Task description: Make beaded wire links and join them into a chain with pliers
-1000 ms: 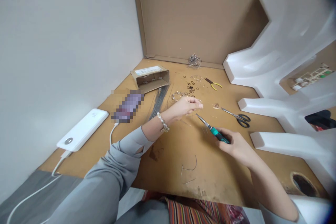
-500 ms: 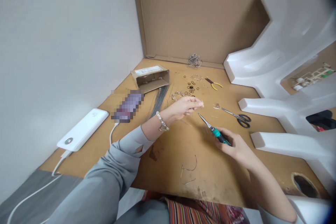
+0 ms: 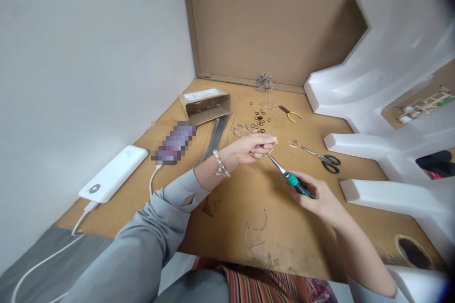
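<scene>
My left hand [image 3: 253, 147] hovers over the brown cardboard surface [image 3: 227, 199], fingers pinched on a small thin wire piece I can barely make out. My right hand [image 3: 316, 196] grips teal-handled needle-nose pliers [image 3: 287, 175], whose tips point up-left and reach just under the left fingertips. A beaded bracelet [image 3: 221, 164] sits on my left wrist.
Small black rings [image 3: 259, 120], a wire bundle [image 3: 215, 135], a small open carton [image 3: 206, 104], yellow-handled pliers [image 3: 290, 113] and scissors [image 3: 320, 156] lie behind the hands. Bent wire scraps [image 3: 256, 229] lie nearer me. A white power bank [image 3: 113, 173] lies left; white foam blocks [image 3: 384, 85] stand right.
My left hand has shifted slightly right and down with its pinch. The plier tips have closed in on the left fingertips. The right hand has barely moved.
</scene>
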The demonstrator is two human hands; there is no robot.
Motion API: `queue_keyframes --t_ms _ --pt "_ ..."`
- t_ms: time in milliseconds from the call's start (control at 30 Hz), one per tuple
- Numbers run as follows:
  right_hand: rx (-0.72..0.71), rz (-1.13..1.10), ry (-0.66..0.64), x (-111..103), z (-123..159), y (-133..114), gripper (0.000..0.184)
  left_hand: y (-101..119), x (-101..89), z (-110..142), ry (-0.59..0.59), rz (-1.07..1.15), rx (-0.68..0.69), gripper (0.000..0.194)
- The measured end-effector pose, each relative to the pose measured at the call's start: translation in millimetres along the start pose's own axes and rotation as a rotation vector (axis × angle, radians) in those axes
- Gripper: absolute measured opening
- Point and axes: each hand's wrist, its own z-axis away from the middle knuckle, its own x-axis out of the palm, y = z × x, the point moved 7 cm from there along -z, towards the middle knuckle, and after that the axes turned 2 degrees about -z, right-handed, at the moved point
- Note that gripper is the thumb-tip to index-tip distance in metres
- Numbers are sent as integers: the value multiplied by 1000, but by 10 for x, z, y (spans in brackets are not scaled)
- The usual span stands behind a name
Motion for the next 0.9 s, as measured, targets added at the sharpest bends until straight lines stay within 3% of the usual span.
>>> queue_keyframes --t_ms 400,900 --pt "-34 -10 18 17 -20 -25 47 -105 53 1 1 81 -74 18" --pt "-73 -28 -14 31 -11 5 48 -50 54 12 -44 64 -50 21"
